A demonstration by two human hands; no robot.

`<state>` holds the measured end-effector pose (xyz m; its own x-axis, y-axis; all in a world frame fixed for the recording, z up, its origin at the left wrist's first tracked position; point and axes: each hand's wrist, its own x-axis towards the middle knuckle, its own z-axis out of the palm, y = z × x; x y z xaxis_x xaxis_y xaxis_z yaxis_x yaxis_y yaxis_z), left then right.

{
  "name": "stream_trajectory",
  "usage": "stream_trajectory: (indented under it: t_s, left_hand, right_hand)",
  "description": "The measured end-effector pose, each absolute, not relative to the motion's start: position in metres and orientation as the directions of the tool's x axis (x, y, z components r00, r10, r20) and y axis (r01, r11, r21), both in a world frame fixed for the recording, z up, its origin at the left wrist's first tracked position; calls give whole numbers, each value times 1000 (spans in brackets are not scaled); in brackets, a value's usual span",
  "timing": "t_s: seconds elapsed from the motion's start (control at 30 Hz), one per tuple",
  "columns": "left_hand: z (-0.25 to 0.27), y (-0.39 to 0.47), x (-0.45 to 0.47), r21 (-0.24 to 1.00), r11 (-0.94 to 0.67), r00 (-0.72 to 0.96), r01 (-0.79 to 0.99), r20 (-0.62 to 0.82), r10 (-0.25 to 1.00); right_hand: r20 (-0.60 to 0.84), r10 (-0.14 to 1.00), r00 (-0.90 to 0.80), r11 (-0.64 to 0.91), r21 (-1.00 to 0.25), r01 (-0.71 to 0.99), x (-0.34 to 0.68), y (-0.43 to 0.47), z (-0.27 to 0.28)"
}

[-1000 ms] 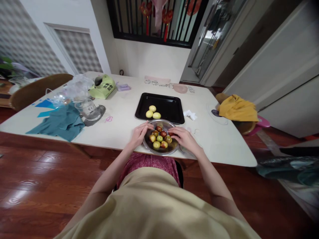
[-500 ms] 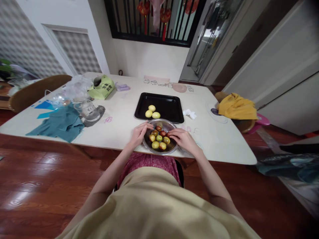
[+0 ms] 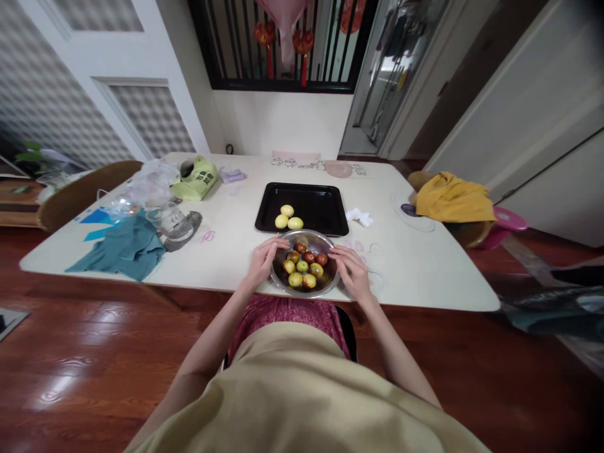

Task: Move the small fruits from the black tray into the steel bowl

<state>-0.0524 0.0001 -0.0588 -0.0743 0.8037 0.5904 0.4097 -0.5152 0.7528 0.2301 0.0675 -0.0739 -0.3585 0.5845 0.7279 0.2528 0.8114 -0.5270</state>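
Note:
A round metal bowl (image 3: 304,294) sits at the table's near edge, holding several fruits that look like jujubes (image 3: 302,266), some yellow-green and some reddish brown. My left hand (image 3: 262,260) grips the bowl's left rim, fingertips over the edge. On the opposite side, my right hand (image 3: 353,272) has its fingers on the right rim, close to a red-brown fruit. Just beyond the bowl lies a black rectangular tray (image 3: 325,207), with three pale yellow fruits (image 3: 287,218) grouped in its near left part.
The white table (image 3: 415,270) carries a crumpled tissue (image 3: 359,218) right of the tray. At left lie a teal cloth (image 3: 123,246), a clear plastic container (image 3: 168,220), a plastic bag (image 3: 153,179) and a green carton (image 3: 198,179). A yellow cloth (image 3: 453,198) drapes a chair at right.
My right hand has drawn back from the red-brown fruit inside the bowl to the right rim. My left hand stays on the left rim. The view has tilted slightly.

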Motion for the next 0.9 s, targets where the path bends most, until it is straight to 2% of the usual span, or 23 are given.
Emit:
stream_trajectory:
  t_s: [0.17, 0.27, 0.37, 0.53, 0.77, 0.9]
  left_hand:
    - [-56, 6, -59, 719, -492, -154, 492, 627, 763]
    - [-55, 22, -71, 694, -418, -215, 586, 631, 745]
    - [-55, 49, -84, 656, -338, -206, 675, 607, 767]
    - [-61, 94, -97, 650, -238, -178, 722, 506, 844]
    - [-59, 115, -94, 659, -39, -236, 751, 324, 916]
    - [-57, 113, -92, 716, -42, -268, 697, 314, 911]
  right_hand:
    - [748, 565, -348, 825, -514, 233, 227, 67, -76]
    - [736, 577, -353, 817, -524, 242, 227, 68, -77]
    - [737, 580, -348, 815, -525, 246, 226, 68, -77]
    - [756, 558, -343, 830, -501, 246, 227, 69, -79]
    - [783, 519, -342, 854, -463, 237, 227, 69, -79]
    - [776, 525, -350, 851, -467, 242, 228, 69, -79]
